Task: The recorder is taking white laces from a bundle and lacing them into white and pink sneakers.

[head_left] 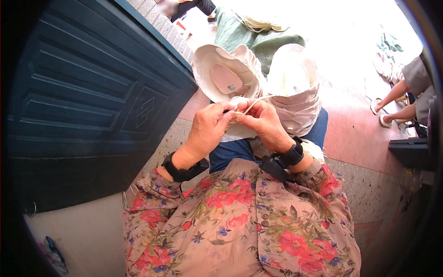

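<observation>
In front of my chest both hands meet, fingers bent and thumbs close together. My left hand pinches a thin off-white cord. The same cord runs up between the fingers of my right hand, which is also closed on it. Just beyond the hands, at my lap, are two nested stacks of pale fabric hats. One hat stack leans to the left with its open inside and a small label showing; the other hat stack is to the right. Pale fabric under the fingers is partly hidden.
A dark blue panelled door stands close on my left. Beyond the hats lies a green sack with pale strands on top. Another person's legs are at the right, near a dark box-like object. Someone else sits at the far left.
</observation>
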Available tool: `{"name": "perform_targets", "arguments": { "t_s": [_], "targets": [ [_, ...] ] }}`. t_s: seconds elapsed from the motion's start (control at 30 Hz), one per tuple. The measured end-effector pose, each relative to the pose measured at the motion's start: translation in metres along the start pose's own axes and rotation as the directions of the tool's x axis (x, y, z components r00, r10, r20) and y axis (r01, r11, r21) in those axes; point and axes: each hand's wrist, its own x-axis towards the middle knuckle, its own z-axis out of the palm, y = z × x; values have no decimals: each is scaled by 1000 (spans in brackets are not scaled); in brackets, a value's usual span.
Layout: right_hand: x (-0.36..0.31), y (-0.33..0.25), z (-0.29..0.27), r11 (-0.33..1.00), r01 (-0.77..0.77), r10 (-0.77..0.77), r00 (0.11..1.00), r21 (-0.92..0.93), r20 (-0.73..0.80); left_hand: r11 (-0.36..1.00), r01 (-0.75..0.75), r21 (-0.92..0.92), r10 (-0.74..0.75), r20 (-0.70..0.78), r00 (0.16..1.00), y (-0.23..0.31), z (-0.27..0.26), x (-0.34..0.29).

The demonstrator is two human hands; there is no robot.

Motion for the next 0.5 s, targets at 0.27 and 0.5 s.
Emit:
{"name": "perform_targets", "arguments": {
  "t_s": [0.27, 0.5],
  "targets": [
    [-1, -3, -1, 996, 1, -10, 995, -92, -94, 911, 289, -295, -234, 207, 950, 2, -3, 2],
    [-15, -28, 0, 756, -13, -62, 994, -655, -91, 598, 425, -680, -266, 331, 905, 5, -4, -1]
  ]
}}
